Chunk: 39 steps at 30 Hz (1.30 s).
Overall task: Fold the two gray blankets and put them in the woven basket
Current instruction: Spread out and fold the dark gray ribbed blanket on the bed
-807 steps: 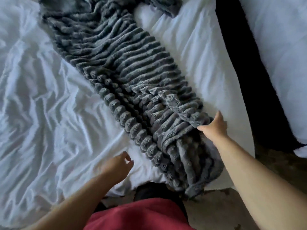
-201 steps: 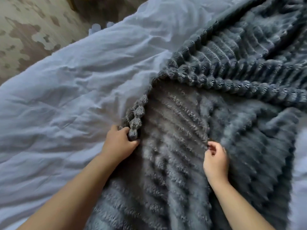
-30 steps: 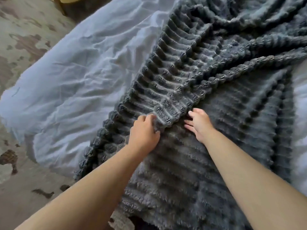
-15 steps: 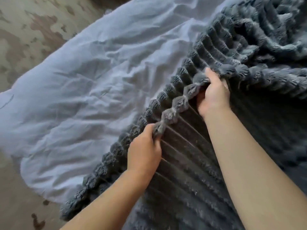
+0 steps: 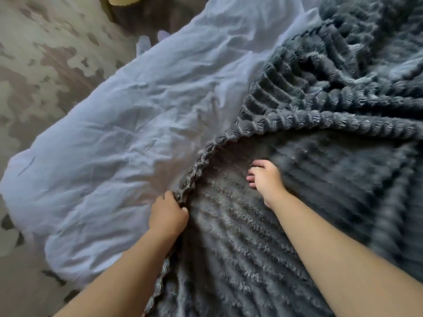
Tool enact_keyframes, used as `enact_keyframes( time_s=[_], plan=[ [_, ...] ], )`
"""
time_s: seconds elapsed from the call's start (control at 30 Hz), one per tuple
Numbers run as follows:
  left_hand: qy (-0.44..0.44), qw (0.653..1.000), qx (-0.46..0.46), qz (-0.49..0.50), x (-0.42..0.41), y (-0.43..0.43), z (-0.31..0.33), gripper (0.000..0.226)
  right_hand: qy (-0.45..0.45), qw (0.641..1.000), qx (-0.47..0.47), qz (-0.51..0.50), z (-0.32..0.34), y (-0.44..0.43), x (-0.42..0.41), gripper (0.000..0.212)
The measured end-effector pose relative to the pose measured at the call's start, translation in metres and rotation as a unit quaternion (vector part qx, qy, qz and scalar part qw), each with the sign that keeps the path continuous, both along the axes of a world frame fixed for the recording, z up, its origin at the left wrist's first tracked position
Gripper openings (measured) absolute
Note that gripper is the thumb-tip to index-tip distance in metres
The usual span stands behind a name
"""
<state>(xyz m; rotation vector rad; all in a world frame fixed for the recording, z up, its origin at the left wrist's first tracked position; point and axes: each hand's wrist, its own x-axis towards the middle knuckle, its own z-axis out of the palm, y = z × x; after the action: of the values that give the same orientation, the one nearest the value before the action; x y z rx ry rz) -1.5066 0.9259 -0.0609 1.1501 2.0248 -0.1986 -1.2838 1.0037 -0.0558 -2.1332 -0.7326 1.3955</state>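
Note:
A gray ribbed plush blanket lies spread and bunched over the right half of a bed. My left hand is closed on its ribbed left edge, low in the view. My right hand rests on the blanket's flatter surface to the right of that edge, fingers loosely curled, nothing pinched that I can see. A thick rolled fold of the blanket runs across above both hands. I see no second blanket apart from this one, and no woven basket.
A wrinkled white sheet covers the bed to the left of the blanket. A patterned beige and brown carpet lies beyond the bed's left edge. A yellow object on dark legs stands at the top edge.
My right hand has let go of the raised ribbed edge and dropped onto the blanket. The lifted edge has fallen flatter. My left hand still holds the edge, now lower.

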Motion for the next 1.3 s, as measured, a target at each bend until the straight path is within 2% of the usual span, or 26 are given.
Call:
enact_keyframes(
  time_s=[0.07,0.2,0.27,0.33,0.43,0.5,0.6,0.67,0.73,0.8,0.83,0.9,1.0,1.07,1.13,1.2,1.3],
  plan=[
    [0.021,0.999,-0.031,-0.021,-0.005,-0.007,0.007,0.046,-0.039,0.998,-0.048,-0.022,0.003,-0.044,0.026,0.024],
    [0.007,0.997,-0.079,-0.020,-0.008,-0.019,0.021,0.053,-0.106,0.980,-0.166,-0.018,0.017,-0.144,0.067,0.019],
    [0.029,0.997,-0.069,-0.011,-0.009,-0.022,0.025,0.055,-0.118,0.968,-0.223,0.017,0.027,-0.193,0.078,0.013],
    [0.028,0.999,-0.020,-0.025,-0.006,-0.019,0.022,0.055,-0.139,0.959,-0.246,0.012,0.031,-0.238,0.093,0.016],
    [0.001,0.995,0.061,-0.085,0.002,-0.005,0.013,0.056,-0.186,0.944,-0.256,-0.096,0.039,-0.290,0.122,0.030],
    [-0.002,0.988,0.097,-0.119,0.008,0.003,0.007,0.045,-0.246,0.917,-0.263,-0.170,0.041,-0.317,0.150,0.035],
    [-0.002,0.986,0.143,-0.090,0.012,0.007,-0.004,0.036,-0.332,0.869,-0.276,-0.241,0.035,-0.351,0.194,0.046],
    [0.002,0.987,0.150,-0.064,0.011,0.005,-0.009,0.045,-0.346,0.861,-0.247,-0.280,0.029,-0.366,0.212,0.054],
    [-0.019,0.991,0.133,-0.025,0.012,0.004,-0.010,0.054,-0.311,0.873,-0.191,-0.324,0.022,-0.376,0.224,0.064],
    [-0.143,0.983,0.087,0.071,0.017,0.002,-0.003,0.043,-0.267,0.887,-0.151,-0.346,0.019,-0.382,0.232,0.069],
    [-0.199,0.971,0.064,0.116,0.021,0.001,0.003,0.033,-0.244,0.893,-0.132,-0.353,0.018,-0.383,0.235,0.064],
    [-0.246,0.955,0.059,0.154,0.027,-0.003,0.017,0.025,-0.188,0.903,-0.095,-0.374,0.022,-0.381,0.236,0.052],
    [-0.293,0.937,0.085,0.168,0.029,-0.016,0.054,0.021,-0.075,0.907,-0.054,-0.410,0.046,-0.380,0.226,0.052],
    [-0.328,0.923,0.079,0.186,0.025,-0.026,0.088,0.015,-0.009,0.897,-0.026,-0.442,0.073,-0.388,0.217,0.051],
    [-0.368,0.910,0.031,0.190,0.014,-0.040,0.123,0.008,0.039,0.890,-0.006,-0.453,0.103,-0.404,0.202,0.063],
    [-0.377,0.913,-0.046,0.151,0.006,-0.054,0.154,0.009,0.073,0.912,-0.004,-0.404,0.133,-0.415,0.184,0.073],
    [-0.340,0.928,-0.134,0.076,0.008,-0.066,0.194,0.016,0.118,0.948,0.000,-0.297,0.171,-0.405,0.160,0.043]
  ],
)
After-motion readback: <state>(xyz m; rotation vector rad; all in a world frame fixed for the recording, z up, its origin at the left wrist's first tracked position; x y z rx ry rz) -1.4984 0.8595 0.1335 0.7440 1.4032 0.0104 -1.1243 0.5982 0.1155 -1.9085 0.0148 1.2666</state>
